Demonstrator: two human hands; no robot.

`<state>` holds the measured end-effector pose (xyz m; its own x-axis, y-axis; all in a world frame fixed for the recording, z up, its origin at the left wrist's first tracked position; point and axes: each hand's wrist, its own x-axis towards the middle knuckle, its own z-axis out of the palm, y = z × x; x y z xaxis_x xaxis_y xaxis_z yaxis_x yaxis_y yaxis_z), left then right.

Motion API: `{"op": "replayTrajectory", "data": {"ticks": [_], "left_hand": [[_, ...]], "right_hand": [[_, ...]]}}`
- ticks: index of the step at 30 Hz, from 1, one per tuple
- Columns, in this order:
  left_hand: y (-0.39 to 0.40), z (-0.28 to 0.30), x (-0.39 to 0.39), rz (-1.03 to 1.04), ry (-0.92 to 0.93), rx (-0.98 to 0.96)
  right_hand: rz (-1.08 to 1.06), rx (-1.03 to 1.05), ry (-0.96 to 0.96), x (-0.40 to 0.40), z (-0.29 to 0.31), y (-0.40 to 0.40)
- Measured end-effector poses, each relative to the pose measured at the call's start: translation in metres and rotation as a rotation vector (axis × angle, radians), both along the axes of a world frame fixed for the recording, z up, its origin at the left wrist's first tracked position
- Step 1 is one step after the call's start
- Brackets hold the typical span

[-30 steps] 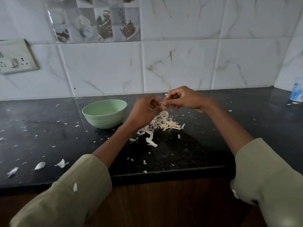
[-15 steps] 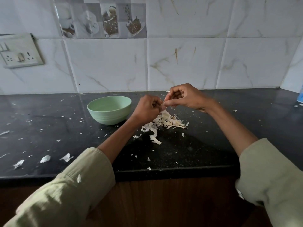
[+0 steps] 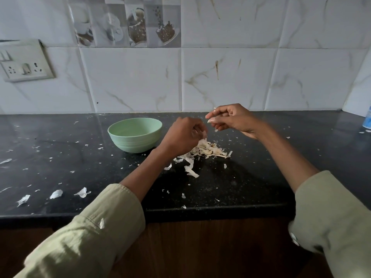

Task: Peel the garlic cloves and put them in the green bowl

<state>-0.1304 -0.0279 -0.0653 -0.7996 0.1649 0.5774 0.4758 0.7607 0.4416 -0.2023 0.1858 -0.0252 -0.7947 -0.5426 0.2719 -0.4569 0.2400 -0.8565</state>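
A: The hands have come apart since half a second ago, when they met fingertip to fingertip above the peel pile (image 3: pixel 204 151). The left hand (image 3: pixel 183 136) has dropped lower, toward the pile.

B: What does the right hand (image 3: pixel 230 118) hold?

A: Its fingers are curled, pinching a small pale piece, likely a garlic clove (image 3: pixel 210 120), held up above the tabletop (image 3: pixel 80 169). It's too small and blurred to say how much skin is left on it.

B: And the left?

A: Fingers curled too, just over the pile; a pale scrap shows at the fingertips, but I cannot tell whether it grips anything.

B: The green bowl (image 3: pixel 135 135)?

A: Upright on the tabletop, just left of the left hand, near the pile. I can't make out anything inside it.
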Motion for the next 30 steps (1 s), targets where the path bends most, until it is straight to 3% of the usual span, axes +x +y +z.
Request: {"op": "replayTrajectory", "data": {"ticks": [4, 9, 12, 18, 25, 30], "left_hand": [[-0.0027, 0.0022, 0.0002, 0.070, 0.017, 0.052], [-0.0022, 0.0049, 0.0015, 0.024, 0.030, 0.000], [-0.0008, 0.0051, 0.0023, -0.006, 0.039, -0.054], [0.0009, 0.0029, 0.0003, 0.039, 0.052, -0.050], [-0.0028, 0.0032, -0.0038, 0.084, 0.085, 0.005], [-0.0050, 0.0004, -0.0064, 0.100, 0.061, -0.004]], "right_hand": [[-0.062, 0.028, 0.040, 0.0011, -0.0032, -0.0007], [-0.150, 0.216, 0.182, -0.0009, -0.0077, 0.0010], [-0.157, 0.217, 0.196, -0.0035, -0.0082, 0.0016], [-0.143, 0.175, 0.095, -0.0012, -0.0073, 0.0018], [0.031, -0.071, -0.171, 0.0046, 0.0009, -0.0014], [-0.075, 0.017, -0.036, 0.0005, -0.0041, -0.0003]]}}
